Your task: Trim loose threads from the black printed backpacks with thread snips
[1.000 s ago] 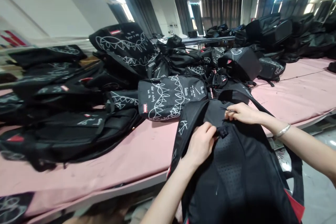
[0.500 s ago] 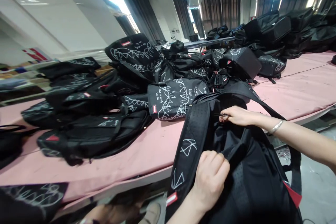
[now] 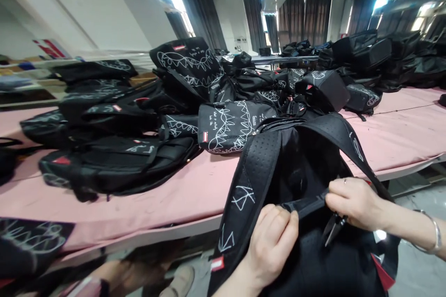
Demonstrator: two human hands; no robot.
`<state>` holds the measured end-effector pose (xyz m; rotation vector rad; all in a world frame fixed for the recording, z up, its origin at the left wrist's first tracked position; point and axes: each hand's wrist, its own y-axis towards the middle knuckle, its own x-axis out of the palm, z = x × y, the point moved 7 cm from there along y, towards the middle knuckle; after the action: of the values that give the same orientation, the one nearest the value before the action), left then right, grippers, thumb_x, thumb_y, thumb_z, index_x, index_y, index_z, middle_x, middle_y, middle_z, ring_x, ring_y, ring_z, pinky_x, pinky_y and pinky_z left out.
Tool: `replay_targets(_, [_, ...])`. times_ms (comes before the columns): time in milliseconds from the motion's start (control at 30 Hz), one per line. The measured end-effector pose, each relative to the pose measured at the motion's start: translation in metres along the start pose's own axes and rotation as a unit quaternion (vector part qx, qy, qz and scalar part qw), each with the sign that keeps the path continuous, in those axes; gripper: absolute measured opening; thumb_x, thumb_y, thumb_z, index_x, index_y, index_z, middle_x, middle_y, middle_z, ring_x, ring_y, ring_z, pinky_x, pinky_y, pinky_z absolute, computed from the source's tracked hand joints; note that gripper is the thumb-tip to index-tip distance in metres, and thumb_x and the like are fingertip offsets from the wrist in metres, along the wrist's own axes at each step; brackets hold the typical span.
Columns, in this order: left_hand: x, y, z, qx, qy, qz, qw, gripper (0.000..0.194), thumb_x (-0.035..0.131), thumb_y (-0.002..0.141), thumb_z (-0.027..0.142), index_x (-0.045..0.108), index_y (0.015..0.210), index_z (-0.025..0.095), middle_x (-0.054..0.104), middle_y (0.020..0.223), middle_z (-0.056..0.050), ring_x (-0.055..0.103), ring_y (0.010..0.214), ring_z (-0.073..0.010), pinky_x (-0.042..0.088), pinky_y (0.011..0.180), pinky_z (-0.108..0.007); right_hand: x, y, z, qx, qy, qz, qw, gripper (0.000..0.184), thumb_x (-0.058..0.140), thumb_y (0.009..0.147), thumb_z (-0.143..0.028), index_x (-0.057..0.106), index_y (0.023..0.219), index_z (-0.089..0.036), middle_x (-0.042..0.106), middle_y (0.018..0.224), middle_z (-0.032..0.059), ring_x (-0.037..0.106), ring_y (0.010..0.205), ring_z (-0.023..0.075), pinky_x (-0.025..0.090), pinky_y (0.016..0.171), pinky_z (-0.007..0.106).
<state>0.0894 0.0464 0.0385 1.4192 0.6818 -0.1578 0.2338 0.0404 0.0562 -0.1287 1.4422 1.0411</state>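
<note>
a hand could pass over the pink tabletop point(image 3: 188, 199) at lower centre or far right; heaped black bags point(image 3: 114, 162) block left and upper middle. at lower right, scissors point(image 3: 334, 232) jut below the right hand point(image 3: 358, 202), and a strap point(image 3: 244, 195) borders the backpack point(image 3: 313, 264) opening's left.

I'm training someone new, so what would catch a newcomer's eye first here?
At lower right, the left hand and right hand grip a black backpack, metal blades pointing down from beneath the right hand. Mid-picture, a bag with white scrawls lies on the pink table.
</note>
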Motion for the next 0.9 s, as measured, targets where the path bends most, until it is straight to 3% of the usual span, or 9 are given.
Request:
replay_targets(100, [0.003, -0.003, 0.002, -0.014, -0.007, 0.021, 1.000, 0.018, 0.051, 0.079, 0.003, 0.058, 0.094, 0.011, 0.055, 0.076, -0.007, 0.049, 0.074, -0.0150, 0.043, 0.062, -0.030, 0.001, -0.006, -0.013, -0.024, -0.026, 0.072, 0.997, 0.031, 0.037, 0.085, -0.009, 0.047, 0.057, -0.020, 0.039, 0.054, -0.0009, 0.035, 0.052, 0.0129, 0.026, 0.052, 0.027])
replay_targets(167, [0.005, -0.003, 0.004, -0.021, -0.007, 0.020, 1.000, 0.014, 0.053, 0.078, 0.004, 0.059, 0.088, 0.011, 0.054, 0.070, -0.005, 0.047, 0.069, -0.0141, 0.042, 0.059, -0.029, 0.000, -0.007, -0.013, -0.016, -0.023, 0.083, 0.996, 0.031, 0.038, 0.085, -0.009, 0.047, 0.057, -0.019, 0.038, 0.054, -0.0011, 0.034, 0.052, 0.0126, 0.026, 0.052, 0.026])
replay_targets(300, [0.010, -0.004, 0.006, -0.033, -0.005, 0.014, 0.999, 0.009, 0.055, 0.077, 0.005, 0.058, 0.082, 0.013, 0.050, 0.061, -0.002, 0.044, 0.064, -0.0133, 0.039, 0.057, -0.029, 0.000, -0.004, -0.001, 0.023, 0.015, 0.007, 1.000, 0.027, 0.036, 0.080, -0.005, 0.050, 0.062, -0.019, 0.043, 0.060, -0.0005, 0.034, 0.049, 0.0112, 0.023, 0.047, 0.026])
replay_targets(400, [0.009, -0.004, 0.005, -0.047, -0.012, 0.029, 0.998, 0.012, 0.054, 0.077, 0.004, 0.058, 0.084, 0.013, 0.051, 0.061, -0.002, 0.045, 0.064, -0.0137, 0.040, 0.057, -0.029, 0.000, 0.002, 0.004, 0.031, 0.042, -0.053, 0.997, 0.026, 0.039, 0.077, -0.005, 0.058, 0.085, -0.020, 0.050, 0.071, -0.0003, 0.040, 0.050, 0.0097, 0.025, 0.046, 0.024])
replay_targets(500, [0.005, 0.001, -0.001, -0.072, -0.027, 0.017, 0.997, 0.013, 0.053, 0.076, 0.002, 0.058, 0.081, 0.013, 0.050, 0.061, -0.002, 0.046, 0.062, -0.0139, 0.041, 0.056, -0.028, -0.001, 0.009, -0.002, -0.005, 0.018, -0.022, 1.000, 0.023, 0.041, 0.085, -0.010, 0.059, 0.095, -0.020, 0.052, 0.069, -0.0003, 0.043, 0.052, 0.0098, 0.028, 0.049, 0.024])
replay_targets(633, [0.001, 0.015, -0.019, -0.120, -0.081, -0.116, 0.983, 0.009, 0.052, 0.079, 0.012, 0.060, 0.082, 0.015, 0.055, 0.070, -0.004, 0.053, 0.065, -0.0128, 0.046, 0.060, -0.025, 0.003, 0.015, -0.012, -0.041, -0.016, 0.049, 0.998, 0.025, 0.039, 0.089, -0.012, 0.058, 0.074, -0.016, 0.048, 0.058, -0.0011, 0.041, 0.049, 0.0101, 0.027, 0.048, 0.025])
replay_targets(767, [-0.006, 0.031, -0.050, -0.206, -0.086, -0.216, 0.950, 0.025, 0.043, 0.084, 0.015, 0.061, 0.100, 0.018, 0.062, 0.093, -0.006, 0.060, 0.080, -0.0128, 0.049, 0.070, -0.022, 0.001, 0.021, -0.022, -0.081, -0.030, 0.089, 0.992, 0.024, 0.043, 0.087, -0.009, 0.055, 0.067, -0.016, 0.046, 0.056, -0.0020, 0.038, 0.049, 0.0108, 0.026, 0.048, 0.026])
replay_targets(900, [0.014, 0.037, -0.064, -0.210, -0.079, -0.386, 0.895, 0.024, 0.049, 0.080, 0.016, 0.067, 0.096, 0.020, 0.068, 0.088, -0.004, 0.063, 0.080, -0.0156, 0.047, 0.070, -0.023, -0.002, 0.026, -0.029, -0.101, -0.039, 0.097, 0.989, 0.023, 0.046, 0.085, -0.009, 0.054, 0.065, -0.017, 0.046, 0.057, -0.0023, 0.038, 0.049, 0.0110, 0.026, 0.047, 0.027])
